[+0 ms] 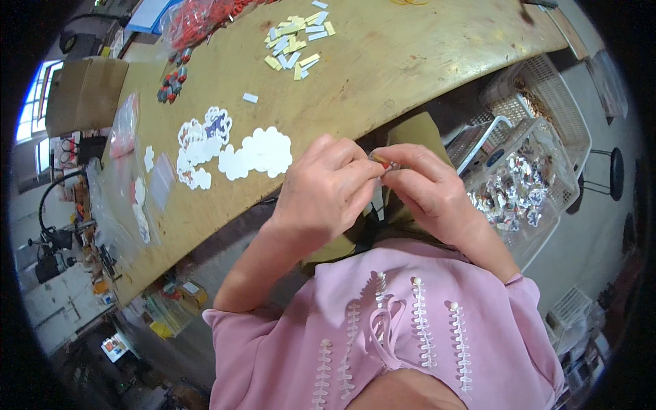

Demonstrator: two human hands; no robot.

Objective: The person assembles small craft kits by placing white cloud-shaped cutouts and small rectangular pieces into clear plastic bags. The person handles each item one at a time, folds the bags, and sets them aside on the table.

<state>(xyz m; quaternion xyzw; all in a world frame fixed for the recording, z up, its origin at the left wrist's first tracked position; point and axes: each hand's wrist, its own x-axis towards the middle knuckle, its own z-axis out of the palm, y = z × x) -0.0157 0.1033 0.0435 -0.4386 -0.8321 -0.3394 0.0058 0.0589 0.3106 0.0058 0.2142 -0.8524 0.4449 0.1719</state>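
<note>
Small red-tinged piece (386, 165) pinched between both hands (322, 183), near table edge (437, 94), over olive trousers (415, 128).

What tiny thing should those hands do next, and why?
Perhaps turn the tiny red-and-yellow piece slightly to check it: the bare right hand pinches it, the bare left hand meets it with its fingertips, and fingers hide most of it.

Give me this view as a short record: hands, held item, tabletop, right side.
Left hand: fingertips at the small item
Right hand: pinching the small item
Held item: partly red, mostly hidden by fingers
Tabletop: white scalloped cutouts; yellow and whitish rectangles, loosely heaped
Right side: plastic basket holding small shiny pieces
</note>
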